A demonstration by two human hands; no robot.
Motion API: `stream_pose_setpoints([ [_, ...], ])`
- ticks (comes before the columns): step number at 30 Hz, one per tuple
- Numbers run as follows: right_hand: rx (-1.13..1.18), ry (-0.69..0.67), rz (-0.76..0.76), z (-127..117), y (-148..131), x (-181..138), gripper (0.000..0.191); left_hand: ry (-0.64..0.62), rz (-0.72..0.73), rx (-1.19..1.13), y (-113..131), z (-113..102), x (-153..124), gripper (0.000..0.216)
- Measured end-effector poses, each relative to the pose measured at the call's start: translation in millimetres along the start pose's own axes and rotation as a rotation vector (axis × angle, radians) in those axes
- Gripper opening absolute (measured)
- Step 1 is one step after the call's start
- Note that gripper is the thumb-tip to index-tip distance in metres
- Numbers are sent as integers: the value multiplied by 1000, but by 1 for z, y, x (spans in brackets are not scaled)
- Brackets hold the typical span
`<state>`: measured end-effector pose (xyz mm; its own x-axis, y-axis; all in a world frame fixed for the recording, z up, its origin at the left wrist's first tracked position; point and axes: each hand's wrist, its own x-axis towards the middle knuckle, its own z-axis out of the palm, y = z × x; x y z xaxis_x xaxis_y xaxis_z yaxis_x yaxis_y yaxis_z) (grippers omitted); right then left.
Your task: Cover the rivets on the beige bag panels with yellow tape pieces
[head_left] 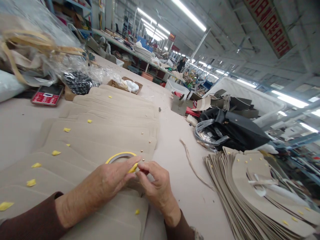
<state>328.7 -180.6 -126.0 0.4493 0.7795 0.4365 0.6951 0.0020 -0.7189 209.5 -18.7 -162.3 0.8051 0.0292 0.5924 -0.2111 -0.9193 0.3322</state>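
My left hand (107,178) is closed around a roll of yellow tape (121,154), whose upper rim shows above the fingers. Against its fingertips, my right hand (158,183) pinches thumb and forefinger together at the yellow tape; the exact grip is partly hidden. Both hands are over a fanned row of overlapping beige panels (100,143). Small yellow tape pieces (56,153) are stuck along the panels' left side, and small metal studs (142,151) dot their right side.
A stack of beige panels (232,186) lies at right, behind a loose cord (191,161). Farther back sit a black bag (235,128) and scraps (200,103). A red calculator (47,95), plastic wrapping (80,81) and a small cardboard tray (118,85) are at the far left.
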Motion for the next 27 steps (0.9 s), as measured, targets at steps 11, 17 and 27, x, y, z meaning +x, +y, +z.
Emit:
stream_pose_setpoints([
  [11,-255,115,-131,17,4,-4,20,-93,-61,-82,12,-12,14,21],
  [17,8,179,196,19,-4,5,15,-38,-49,-15,11,-10,21,27],
  [27,420,96,816,2,41,23,34,-177,-60,297,6,0,20,25],
])
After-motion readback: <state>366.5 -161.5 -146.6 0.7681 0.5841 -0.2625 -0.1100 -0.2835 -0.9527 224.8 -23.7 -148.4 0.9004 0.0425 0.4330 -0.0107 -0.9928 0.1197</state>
